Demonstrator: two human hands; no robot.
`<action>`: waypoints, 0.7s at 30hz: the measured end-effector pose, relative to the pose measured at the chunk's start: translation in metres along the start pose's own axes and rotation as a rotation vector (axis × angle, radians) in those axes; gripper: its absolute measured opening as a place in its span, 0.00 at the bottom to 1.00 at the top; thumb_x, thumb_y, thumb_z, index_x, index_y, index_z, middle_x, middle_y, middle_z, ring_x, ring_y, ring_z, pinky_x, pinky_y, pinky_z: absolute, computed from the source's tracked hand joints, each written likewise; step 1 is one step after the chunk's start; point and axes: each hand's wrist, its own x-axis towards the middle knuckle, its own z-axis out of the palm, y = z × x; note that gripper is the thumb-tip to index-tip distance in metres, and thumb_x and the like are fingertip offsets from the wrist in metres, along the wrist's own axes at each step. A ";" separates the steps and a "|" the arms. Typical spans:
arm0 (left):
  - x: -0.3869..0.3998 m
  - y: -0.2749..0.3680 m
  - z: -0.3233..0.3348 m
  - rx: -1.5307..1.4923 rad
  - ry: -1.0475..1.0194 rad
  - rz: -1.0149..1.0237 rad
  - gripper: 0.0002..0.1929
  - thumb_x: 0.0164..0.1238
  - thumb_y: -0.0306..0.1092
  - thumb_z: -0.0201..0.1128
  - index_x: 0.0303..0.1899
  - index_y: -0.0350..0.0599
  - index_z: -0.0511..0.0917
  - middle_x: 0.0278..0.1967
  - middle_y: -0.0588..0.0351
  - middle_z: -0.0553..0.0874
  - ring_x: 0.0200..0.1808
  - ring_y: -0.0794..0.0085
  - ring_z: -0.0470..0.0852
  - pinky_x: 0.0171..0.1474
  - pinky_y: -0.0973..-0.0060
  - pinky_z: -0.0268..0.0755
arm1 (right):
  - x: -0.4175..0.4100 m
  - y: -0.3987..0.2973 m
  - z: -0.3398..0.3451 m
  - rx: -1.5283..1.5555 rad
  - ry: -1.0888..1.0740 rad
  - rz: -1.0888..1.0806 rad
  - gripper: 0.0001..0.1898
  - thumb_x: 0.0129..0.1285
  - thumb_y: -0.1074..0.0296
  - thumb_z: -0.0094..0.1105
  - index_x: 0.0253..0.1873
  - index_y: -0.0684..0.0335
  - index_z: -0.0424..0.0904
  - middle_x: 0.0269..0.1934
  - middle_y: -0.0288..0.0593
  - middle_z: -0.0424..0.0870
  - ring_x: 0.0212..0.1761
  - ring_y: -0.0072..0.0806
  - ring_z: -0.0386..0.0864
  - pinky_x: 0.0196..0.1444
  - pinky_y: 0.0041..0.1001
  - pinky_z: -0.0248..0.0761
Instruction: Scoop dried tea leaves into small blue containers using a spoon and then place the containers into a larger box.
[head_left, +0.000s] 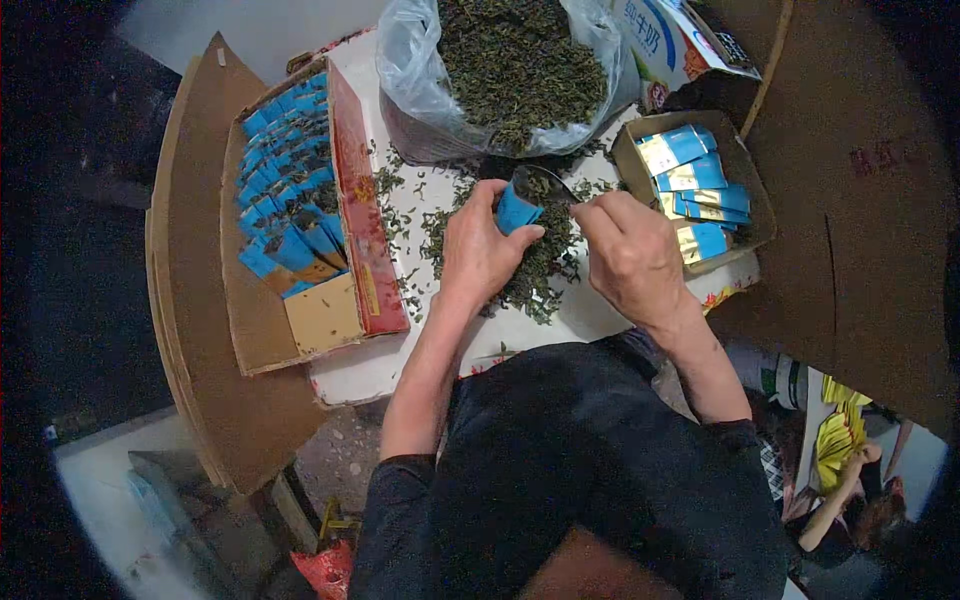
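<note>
My left hand (484, 244) holds a small blue packet (517, 208) whose mouth is open, with dried tea-like leaves showing in it. My right hand (634, 255) grips the handle of a metal spoon or scoop (559, 180), whose head is at the packet's mouth, partly hidden by leaves. Beneath both hands lies a loose pile of dried leaves (536, 289) on a white tabletop (360, 375). Behind them stands a clear plastic bag (409, 75) full of the same dark green leaves (525, 67).
At left, a cardboard box (259, 352) holds rows of leaf-filled blue packets (285, 180). A smaller box (761, 195) at right holds flat blue-and-gold packets (690, 172). Large cardboard sheets (855, 225) flank the table. Another person's arm (832, 502) is near yellow packets (838, 442) at lower right.
</note>
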 end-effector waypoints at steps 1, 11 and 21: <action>0.000 -0.001 0.000 0.003 -0.003 -0.009 0.37 0.54 0.43 0.85 0.64 0.40 0.77 0.40 0.37 0.91 0.43 0.44 0.91 0.50 0.54 0.82 | 0.000 0.000 0.000 -0.006 0.007 -0.019 0.15 0.54 0.83 0.63 0.48 0.68 0.85 0.39 0.48 0.84 0.40 0.45 0.86 0.40 0.39 0.80; 0.000 0.001 -0.004 -0.001 -0.037 -0.028 0.37 0.55 0.44 0.85 0.64 0.41 0.77 0.41 0.35 0.91 0.45 0.42 0.91 0.51 0.53 0.81 | -0.002 0.002 0.000 -0.012 0.076 -0.065 0.16 0.55 0.83 0.63 0.50 0.70 0.86 0.41 0.50 0.85 0.42 0.45 0.86 0.43 0.39 0.81; -0.002 -0.017 -0.009 -0.153 0.046 0.013 0.34 0.57 0.37 0.83 0.63 0.36 0.76 0.47 0.41 0.91 0.46 0.53 0.91 0.53 0.61 0.82 | -0.026 0.021 -0.003 -0.095 -0.042 0.201 0.08 0.55 0.82 0.63 0.40 0.65 0.82 0.36 0.51 0.83 0.36 0.50 0.85 0.38 0.43 0.79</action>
